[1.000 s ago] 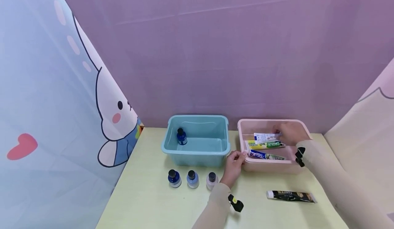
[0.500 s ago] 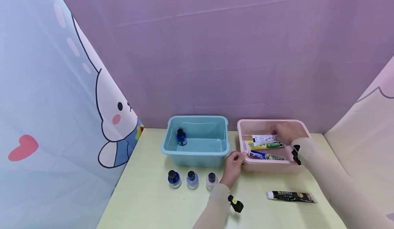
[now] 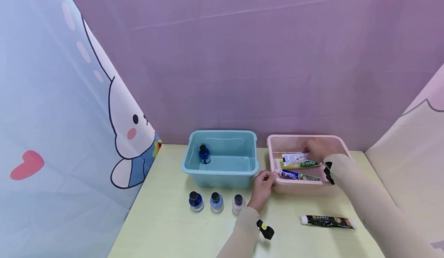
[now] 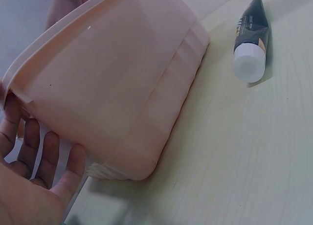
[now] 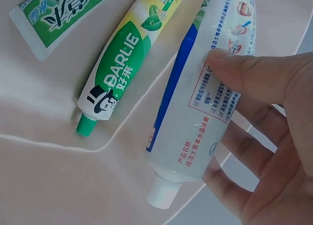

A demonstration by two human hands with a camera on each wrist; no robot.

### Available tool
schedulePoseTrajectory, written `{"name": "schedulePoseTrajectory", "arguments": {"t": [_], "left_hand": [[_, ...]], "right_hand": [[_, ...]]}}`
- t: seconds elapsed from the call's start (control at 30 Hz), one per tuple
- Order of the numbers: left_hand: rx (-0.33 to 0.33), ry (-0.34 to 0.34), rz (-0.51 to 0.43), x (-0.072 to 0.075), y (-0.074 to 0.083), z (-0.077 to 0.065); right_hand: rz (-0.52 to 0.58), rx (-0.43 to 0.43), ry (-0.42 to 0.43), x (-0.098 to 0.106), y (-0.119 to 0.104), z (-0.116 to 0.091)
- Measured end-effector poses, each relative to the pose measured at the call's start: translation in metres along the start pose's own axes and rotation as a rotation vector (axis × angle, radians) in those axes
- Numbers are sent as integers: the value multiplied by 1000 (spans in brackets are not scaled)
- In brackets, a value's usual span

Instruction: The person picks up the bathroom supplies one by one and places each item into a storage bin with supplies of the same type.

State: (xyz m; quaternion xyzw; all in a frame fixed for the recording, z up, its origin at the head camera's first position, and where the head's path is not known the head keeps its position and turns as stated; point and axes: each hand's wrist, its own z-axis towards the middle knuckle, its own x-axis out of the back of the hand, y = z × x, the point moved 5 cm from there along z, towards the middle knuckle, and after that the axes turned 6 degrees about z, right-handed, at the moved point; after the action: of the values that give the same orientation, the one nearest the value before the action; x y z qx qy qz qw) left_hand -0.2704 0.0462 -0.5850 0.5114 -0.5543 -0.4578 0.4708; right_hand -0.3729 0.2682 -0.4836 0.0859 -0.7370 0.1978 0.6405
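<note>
Left fingers (image 4: 47, 156) pinch the pink bin (image 4: 122, 63), to steady it, we think; right fingers (image 5: 265, 118) curl round 1 white tube (image 5: 178, 122).

Curtained-off tabletop booth (image 3: 406, 146), purple cloth (image 3: 236, 69) behind, rabbit-print cloth (image 3: 79, 107) (pink heart (image 3: 27, 165) and all) at left, pale table (image 3: 166, 231).
</note>
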Motion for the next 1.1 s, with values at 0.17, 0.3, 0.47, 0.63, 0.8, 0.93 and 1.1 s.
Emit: {"name": "schedulePoseTrajectory", "arguments": {"t": [0.17,0.3,0.47,0.63,0.8,0.93,1.1], "left_hand": [[6,6,-5,0,0,0],[10,3,-6,0,2,-1],[-7,5,-12,1,5,-2],[16,-6,-5,2,6,-7],[22,-19,6,2,5,-8],[14,-8,-2,3,5,-6],[19,-10,-18,3,4,-4]], "right_hand": [[17,1,-17,1,-1,2],[10,-4,-33,3,-3,0],[12,-17,13,19,-18,-10],[133,-132,72,30,-30,-24],[230,-149,56,18,-19,-20],[262,-75,55,17,-14,-15],[223,-53,60,27,-18,-21]]}}
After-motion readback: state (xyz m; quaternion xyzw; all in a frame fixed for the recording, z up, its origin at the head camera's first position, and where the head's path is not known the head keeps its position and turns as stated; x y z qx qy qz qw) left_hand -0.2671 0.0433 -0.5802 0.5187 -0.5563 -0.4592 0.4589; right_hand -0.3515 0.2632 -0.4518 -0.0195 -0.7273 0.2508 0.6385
